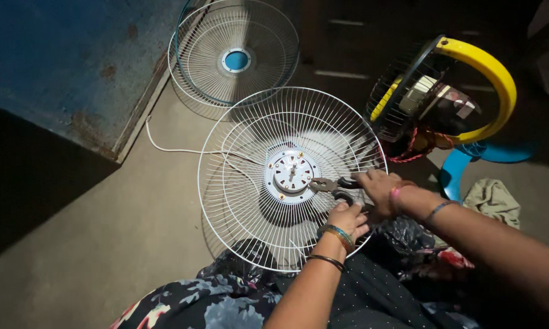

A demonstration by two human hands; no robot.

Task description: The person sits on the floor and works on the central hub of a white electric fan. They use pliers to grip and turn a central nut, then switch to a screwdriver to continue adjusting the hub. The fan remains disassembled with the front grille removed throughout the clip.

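At the far left of the frame a rusty blue metal panel (73, 67) fills the upper corner, and a white cord (164, 146) runs from its edge across the concrete floor (103, 244) toward the middle. Top centre, a spare fan guard with a blue hub (236, 60) leans against that panel. Just below it, in the centre of the frame, sits the white wire fan guard (238, 183) you are working on, with the round motor hub (291, 172) showing at its middle.

Your left hand (346, 219), lower centre, rests on the guard's wires with its fingers curled near the lower handle of the pliers (332, 184); in this dim light you cannot tell whether it truly grips the handle. The pliers' nose points at the right edge of the hub. Your right hand (378, 186), just right of the pliers, is closed around the upper handle.

In the upper right stands a black fan with a yellow ring (488, 73), and a crumpled cloth (497, 201) lies below it at the right edge.
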